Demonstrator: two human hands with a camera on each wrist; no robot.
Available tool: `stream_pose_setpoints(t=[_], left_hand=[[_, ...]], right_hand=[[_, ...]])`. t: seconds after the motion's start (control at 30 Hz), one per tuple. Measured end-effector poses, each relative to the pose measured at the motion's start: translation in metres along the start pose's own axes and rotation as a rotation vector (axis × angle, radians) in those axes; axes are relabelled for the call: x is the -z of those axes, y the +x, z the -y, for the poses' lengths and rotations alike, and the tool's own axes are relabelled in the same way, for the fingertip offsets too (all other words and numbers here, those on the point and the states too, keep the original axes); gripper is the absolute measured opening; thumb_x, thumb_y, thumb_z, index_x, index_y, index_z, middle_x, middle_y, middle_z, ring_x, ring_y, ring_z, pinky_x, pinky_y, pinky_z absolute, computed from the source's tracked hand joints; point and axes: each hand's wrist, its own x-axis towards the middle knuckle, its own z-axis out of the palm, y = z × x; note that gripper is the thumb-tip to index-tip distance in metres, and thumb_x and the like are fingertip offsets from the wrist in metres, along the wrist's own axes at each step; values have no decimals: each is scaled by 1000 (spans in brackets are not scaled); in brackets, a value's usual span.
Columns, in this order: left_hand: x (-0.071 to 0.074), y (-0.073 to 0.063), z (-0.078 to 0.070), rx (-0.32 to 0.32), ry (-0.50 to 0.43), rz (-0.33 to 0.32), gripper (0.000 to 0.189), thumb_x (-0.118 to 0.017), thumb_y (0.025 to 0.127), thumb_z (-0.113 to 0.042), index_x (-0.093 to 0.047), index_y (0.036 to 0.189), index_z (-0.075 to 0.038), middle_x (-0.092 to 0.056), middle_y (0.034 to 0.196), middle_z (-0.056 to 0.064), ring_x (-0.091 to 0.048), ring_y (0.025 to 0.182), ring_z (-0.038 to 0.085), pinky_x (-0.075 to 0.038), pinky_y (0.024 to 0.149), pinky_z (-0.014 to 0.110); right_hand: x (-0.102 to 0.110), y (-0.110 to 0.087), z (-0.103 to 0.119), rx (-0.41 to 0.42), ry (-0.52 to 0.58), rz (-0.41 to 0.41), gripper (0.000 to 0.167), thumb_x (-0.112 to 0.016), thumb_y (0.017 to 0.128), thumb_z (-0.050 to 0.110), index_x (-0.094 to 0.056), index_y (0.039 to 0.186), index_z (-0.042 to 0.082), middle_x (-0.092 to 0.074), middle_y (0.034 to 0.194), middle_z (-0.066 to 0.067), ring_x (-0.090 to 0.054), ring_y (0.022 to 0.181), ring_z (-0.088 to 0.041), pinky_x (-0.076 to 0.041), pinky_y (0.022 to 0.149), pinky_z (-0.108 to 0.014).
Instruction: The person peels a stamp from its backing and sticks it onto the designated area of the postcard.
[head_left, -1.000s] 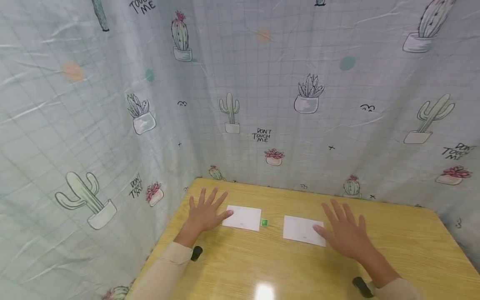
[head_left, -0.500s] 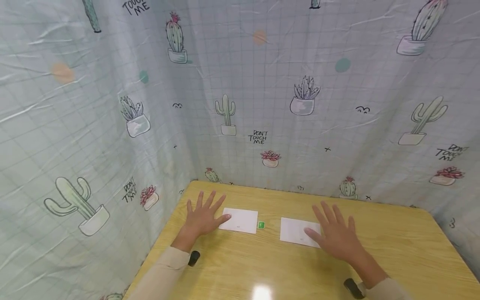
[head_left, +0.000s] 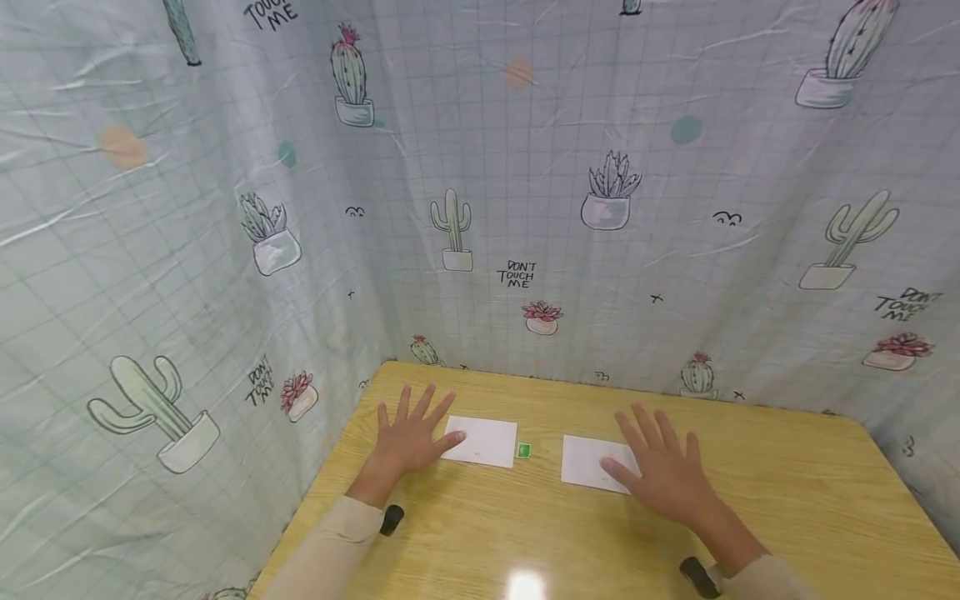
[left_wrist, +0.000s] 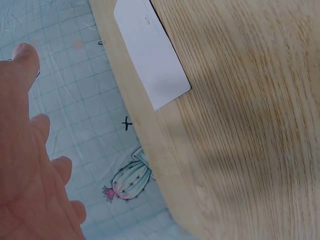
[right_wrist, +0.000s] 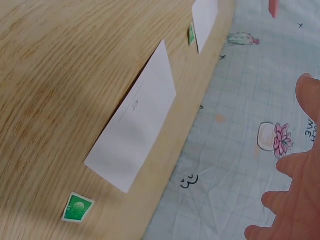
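Observation:
Two white paper rectangles, envelopes or cards, lie apart on the table. My left hand (head_left: 408,442) is held with fingers spread beside the left white rectangle (head_left: 487,442), its thumb over that rectangle's near left part. My right hand (head_left: 667,471), also spread, covers the right end of the right white rectangle (head_left: 588,458) in the head view. Both hands appear raised above the table and hold nothing. Between the rectangles lies a small green stamp-like square (head_left: 523,450). Another green square (right_wrist: 78,207) shows in the right wrist view; in the head view my right hand hides it.
The wooden table (head_left: 480,533) has rounded far corners. A cactus-printed curtain (head_left: 480,317) hangs along its back and left sides. A dark wrist camera (head_left: 392,519) sits at my left wrist and another dark camera (head_left: 701,577) at my right.
My right hand has drifted left, its thumb farther over the right white rectangle. The left hand stays almost in place. The head view has shifted slightly; the papers have not moved on the table.

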Motion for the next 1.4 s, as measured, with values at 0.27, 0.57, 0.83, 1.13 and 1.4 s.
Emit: stream_pose_setpoints(t=[0.27, 0.57, 0.83, 1.13, 1.4], left_hand=[[-5, 1, 2, -2, 13, 7, 79, -48, 98, -73, -28, 165, -36, -15, 177, 5, -2, 163, 47, -3, 119, 83], [-11, 4, 4, -12, 27, -16, 78, -49, 99, -72, -31, 165, -35, -19, 177, 6, -6, 162, 48, -7, 118, 84], [-21, 0, 5, -14, 8, -6, 78, -49, 98, -73, -31, 164, -36, -18, 177, 5, -5, 162, 48, -6, 118, 84], [-26, -2, 6, -15, 2, -26, 78, -49, 98, -73, -34, 164, -35, -22, 176, 6, -9, 162, 48, -7, 118, 84], [-35, -4, 8, -14, 21, -31, 77, -49, 98, -73, -35, 163, -35, -25, 175, 7, -13, 161, 50, -9, 118, 84]], right_hand=[[-10, 3, -3, 52, 32, -86, 81, -57, 99, 64, -35, 164, 20, -29, 170, -20, -22, 154, -56, -10, 107, -90], [-7, 9, 7, 29, 0, -31, 83, -54, 100, 65, -33, 165, 18, -24, 173, -19, -17, 156, -54, -8, 110, -90], [-13, 10, 11, 29, 2, -23, 83, -55, 99, 67, -36, 163, 18, -26, 172, -18, -20, 156, -54, -8, 111, -89], [-24, 12, 13, 31, 17, -2, 84, -50, 99, 71, -34, 164, 20, -24, 173, -18, -17, 156, -54, -3, 111, -89], [-29, 14, 22, 25, -24, 8, 84, -51, 98, 71, -37, 163, 19, -29, 172, -16, -22, 157, -51, -9, 113, -88]])
